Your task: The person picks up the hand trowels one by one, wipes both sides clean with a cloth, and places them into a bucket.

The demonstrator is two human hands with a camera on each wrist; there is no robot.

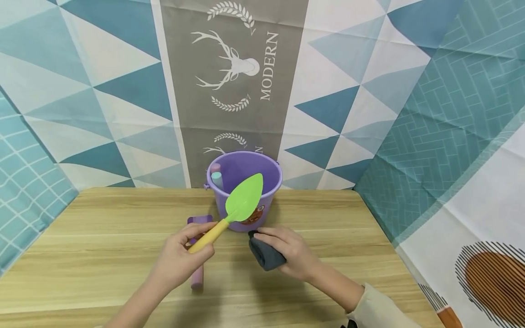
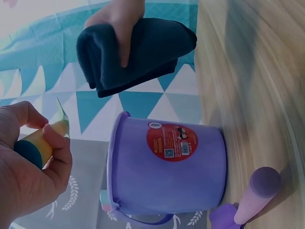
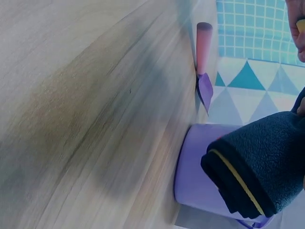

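Observation:
My left hand [image 1: 180,255] grips the yellow handle of a toy trowel [image 1: 244,200] with a bright green blade, held up in front of a purple bucket [image 1: 246,214]. A folded dark grey-blue cloth [image 1: 266,253] is pinched in my right hand [image 1: 297,255], just above the table and to the right of the trowel. In the left wrist view the cloth [image 2: 138,52] hangs in folds between thumb and fingers. Under my left hand lies a purple toy shovel [image 1: 198,273] with a pinkish handle, partly hidden in the head view.
Two handle ends, one pink and one mint [image 1: 217,177], poke up inside the bucket at its left. The bucket stands near the back edge of the wooden table [image 1: 123,218], against a patterned cloth backdrop [image 1: 234,109]. More patterned cloth hangs at both sides.

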